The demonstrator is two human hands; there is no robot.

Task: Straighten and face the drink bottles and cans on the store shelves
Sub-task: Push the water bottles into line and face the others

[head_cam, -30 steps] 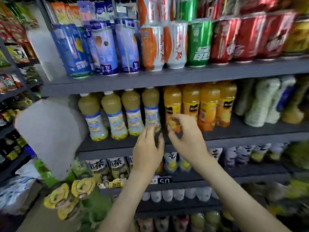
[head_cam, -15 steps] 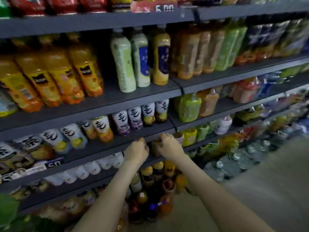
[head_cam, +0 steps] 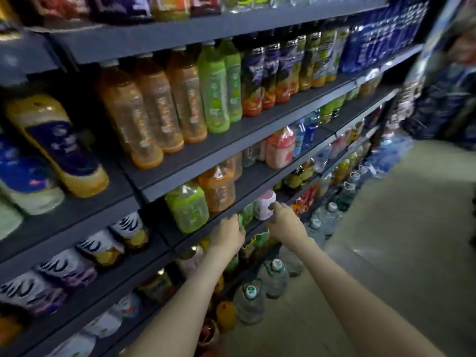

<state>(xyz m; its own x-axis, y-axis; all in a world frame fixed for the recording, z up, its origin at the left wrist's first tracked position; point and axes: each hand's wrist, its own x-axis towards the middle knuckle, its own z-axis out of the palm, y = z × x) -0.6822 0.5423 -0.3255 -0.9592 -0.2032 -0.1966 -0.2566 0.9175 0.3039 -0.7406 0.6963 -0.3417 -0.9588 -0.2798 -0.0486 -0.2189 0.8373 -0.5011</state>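
Observation:
A small pink and white bottle (head_cam: 264, 205) stands at the front of a grey shelf (head_cam: 257, 176). My right hand (head_cam: 286, 224) grips its right side with curled fingers. Just left of it stands a small green bottle (head_cam: 247, 215), and my left hand (head_cam: 229, 234) curls its fingers against that bottle's left side. One shelf up, a big green bottle (head_cam: 188, 207) and an orange bottle (head_cam: 217, 191) stand above my left hand. Higher still is a row of tall amber and green tea bottles (head_cam: 157, 112).
Small white-wrapped bottles (head_cam: 100, 246) line the lower shelves to the left. Large water jugs (head_cam: 249, 300) stand on the floor under my arms. The aisle floor (head_cam: 386, 253) runs to the right. Blue stacked packs (head_cam: 386, 34) fill the far end.
The view has swung right along the shelves, away from the yellow and orange juice bottles. Both hands have moved right and down to the small pink and green bottles.

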